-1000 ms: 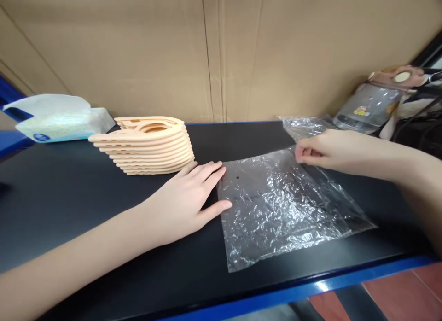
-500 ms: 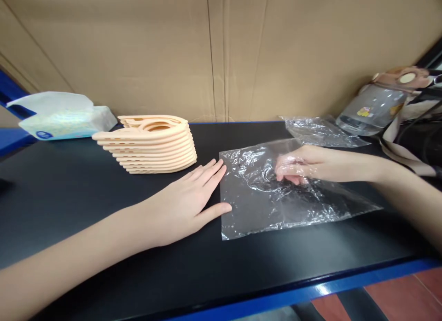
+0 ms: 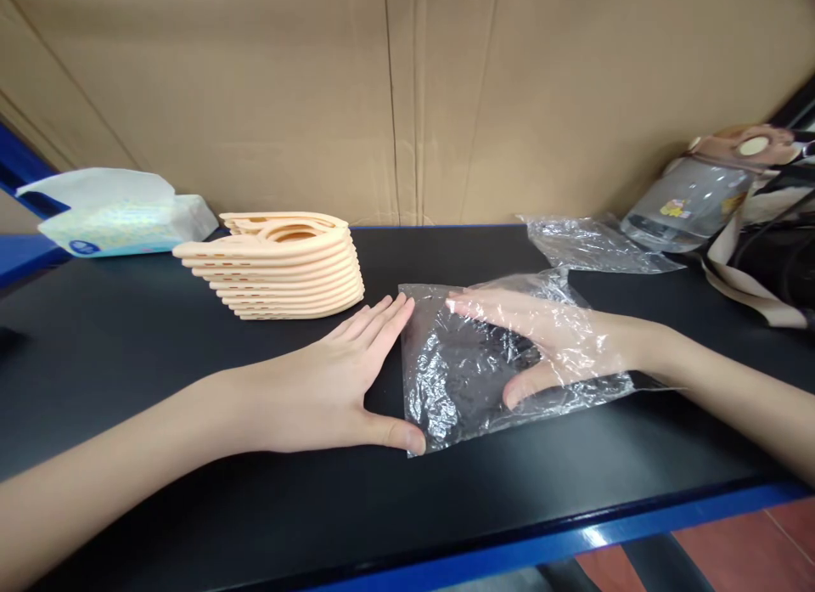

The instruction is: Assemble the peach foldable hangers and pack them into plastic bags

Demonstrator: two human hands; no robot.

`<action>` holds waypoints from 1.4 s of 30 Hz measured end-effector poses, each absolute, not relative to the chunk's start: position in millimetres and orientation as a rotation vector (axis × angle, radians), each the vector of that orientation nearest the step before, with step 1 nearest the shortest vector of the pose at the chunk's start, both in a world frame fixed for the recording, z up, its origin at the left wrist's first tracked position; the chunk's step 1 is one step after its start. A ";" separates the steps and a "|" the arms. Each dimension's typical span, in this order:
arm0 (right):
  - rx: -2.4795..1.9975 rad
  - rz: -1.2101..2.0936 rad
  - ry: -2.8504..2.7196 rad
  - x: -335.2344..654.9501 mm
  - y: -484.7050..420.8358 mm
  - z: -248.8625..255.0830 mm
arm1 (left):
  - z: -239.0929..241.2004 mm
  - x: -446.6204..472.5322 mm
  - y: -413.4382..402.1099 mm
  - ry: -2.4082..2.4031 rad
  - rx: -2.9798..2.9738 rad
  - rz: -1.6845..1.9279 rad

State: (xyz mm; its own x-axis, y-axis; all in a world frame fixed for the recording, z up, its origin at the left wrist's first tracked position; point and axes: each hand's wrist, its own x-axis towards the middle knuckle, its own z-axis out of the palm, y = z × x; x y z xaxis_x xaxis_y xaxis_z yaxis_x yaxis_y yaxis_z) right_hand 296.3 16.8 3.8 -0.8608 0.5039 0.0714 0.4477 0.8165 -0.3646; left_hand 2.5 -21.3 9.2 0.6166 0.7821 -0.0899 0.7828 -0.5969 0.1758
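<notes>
A clear plastic bag [image 3: 471, 371] lies on the black tabletop in front of me. My right hand [image 3: 541, 333] is inside it up to the wrist, its fingers stretched toward the bag's left end and the thumb spread apart. My left hand [image 3: 344, 380] lies flat with fingers spread; its fingertips and thumb tip touch the bag's left edge at the two corners. Just beyond my left fingers stands a neat stack of peach plastic hangers [image 3: 286, 265], apart from the hand.
A tissue pack [image 3: 127, 222] sits at the back left. Another clear plastic bag [image 3: 586, 242] lies at the back right, beside a tilted water bottle [image 3: 691, 193] and a beige strap [image 3: 732, 278]. Cardboard [image 3: 286, 91] walls the back; a blue edge [image 3: 509, 545] runs along the front.
My right hand has gone deeper into the bag, leftward, and its curled fingers have opened out. My left thumb has spread down to the bag's near corner.
</notes>
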 end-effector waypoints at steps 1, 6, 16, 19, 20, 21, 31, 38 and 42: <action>-0.750 0.498 -2.842 295.1 15.8 3.2 | 8.0 2.0 -22.9 1.301 2.659 0.028; -0.909 0.557 -2.872 294.5 11.3 4.9 | 16.5 0.1 -20.2 1.319 2.589 -0.115; -1.285 0.978 -2.958 331.7 10.9 56.6 | 32.8 -4.8 -15.3 1.316 2.460 -0.413; -1.352 0.919 -2.919 338.8 11.3 61.0 | 33.2 -8.3 -16.8 1.309 2.499 -0.381; -1.342 0.893 -2.900 340.2 11.8 60.3 | 33.7 -9.6 -17.6 1.307 2.521 -0.362; -1.319 0.869 -2.884 341.0 12.5 59.0 | 34.7 -10.8 -18.8 1.299 2.548 -0.342; -1.194 0.772 -2.832 338.1 14.0 53.0 | 74.6 -41.4 -17.9 1.281 2.965 0.226; -1.240 0.626 -2.779 339.8 17.5 49.9 | 105.0 -84.0 54.7 1.666 2.868 0.050; -1.193 0.451 -2.709 334.0 22.3 50.8 | 107.1 -92.0 68.0 1.720 2.777 -0.031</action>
